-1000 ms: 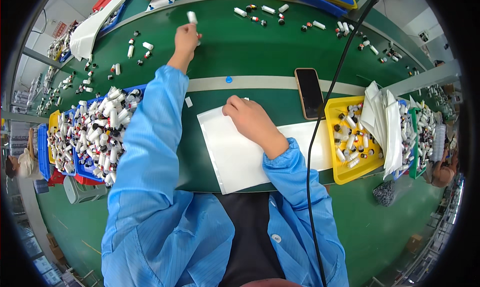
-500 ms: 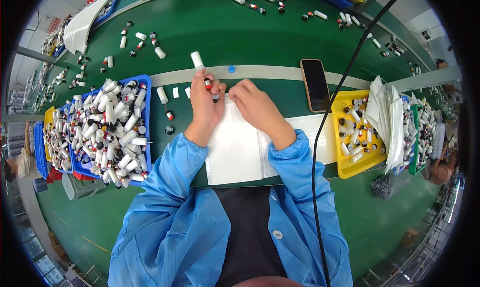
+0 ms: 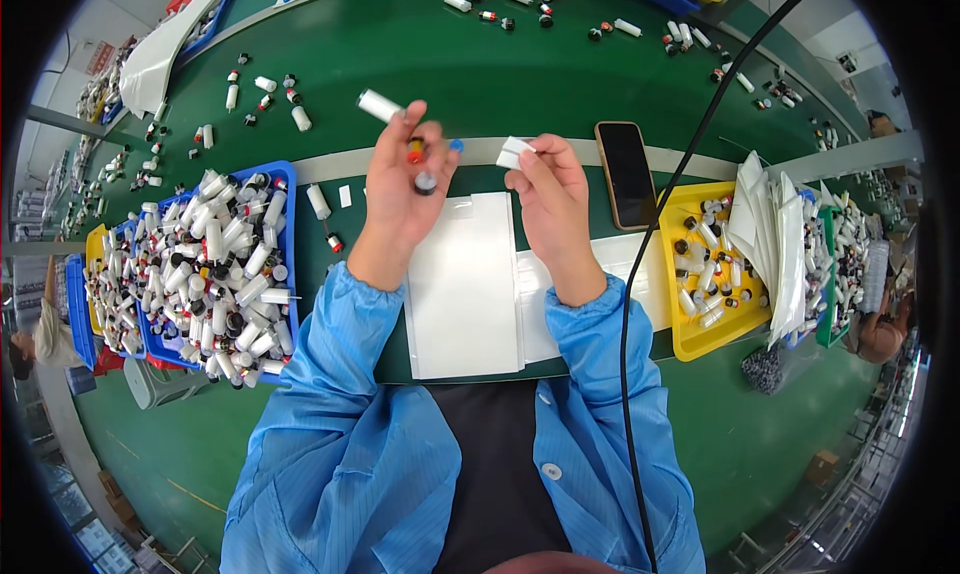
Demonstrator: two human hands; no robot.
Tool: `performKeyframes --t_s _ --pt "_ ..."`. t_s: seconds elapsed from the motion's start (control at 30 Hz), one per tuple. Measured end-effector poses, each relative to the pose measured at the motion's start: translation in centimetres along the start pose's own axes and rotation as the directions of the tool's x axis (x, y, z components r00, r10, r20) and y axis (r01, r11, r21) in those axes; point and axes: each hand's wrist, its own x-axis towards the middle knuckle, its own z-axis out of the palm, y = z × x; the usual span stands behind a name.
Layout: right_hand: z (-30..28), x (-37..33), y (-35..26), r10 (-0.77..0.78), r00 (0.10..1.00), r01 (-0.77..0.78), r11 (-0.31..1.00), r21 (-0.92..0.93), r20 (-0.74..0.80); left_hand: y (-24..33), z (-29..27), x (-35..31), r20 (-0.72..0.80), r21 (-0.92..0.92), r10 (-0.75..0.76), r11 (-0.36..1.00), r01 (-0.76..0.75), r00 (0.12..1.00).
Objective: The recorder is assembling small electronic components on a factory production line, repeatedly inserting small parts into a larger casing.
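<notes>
My left hand (image 3: 398,199) is closed around a white cylinder (image 3: 379,105) that tilts up to the left above the bench. A red-and-yellow part (image 3: 415,152) and a dark round cap (image 3: 425,183) show at the same hand's palm; motion blurs the fingers. My right hand (image 3: 556,199) pinches small white rectangular pieces (image 3: 514,153) between thumb and fingers. Below and between the hands lies a stack of white sheets (image 3: 462,309). Left of my left hand are a loose white cylinder (image 3: 318,202) and a small white rectangle (image 3: 345,196).
A heaped blue bin (image 3: 292,214) of white cylinders stands at left. To the right are a phone (image 3: 627,174) and a yellow tray (image 3: 715,344) with similar parts. A black cable (image 3: 678,179) hangs across the view. More cylinders (image 3: 300,118) lie scattered on the far bench.
My right hand has moved up and right, away from the sheets, and now shows white pieces in its fingers. My left hand has risen, its cylinder tilting further left.
</notes>
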Motion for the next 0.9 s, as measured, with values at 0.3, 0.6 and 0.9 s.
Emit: performKeyframes --t_s 0.3,0.6,0.9 --pt "-0.2 -1.1 -0.9 -0.168 0.986 0.16 0.962 -0.221 -0.016 0.3 6.1 2.2 0.008 0.266 -0.233 0.938 0.222 0.972" --pt "0.0 -0.4 0.1 -0.386 0.922 0.356 0.873 -0.333 -0.025 0.9 5.2 2.6 0.129 0.419 -0.265 0.888 0.19 0.956" --pt "-1.1 0.3 0.3 -0.224 0.972 0.234 0.956 -0.177 0.076 1.5 5.2 2.5 0.135 0.459 -0.227 0.877 0.142 0.964"
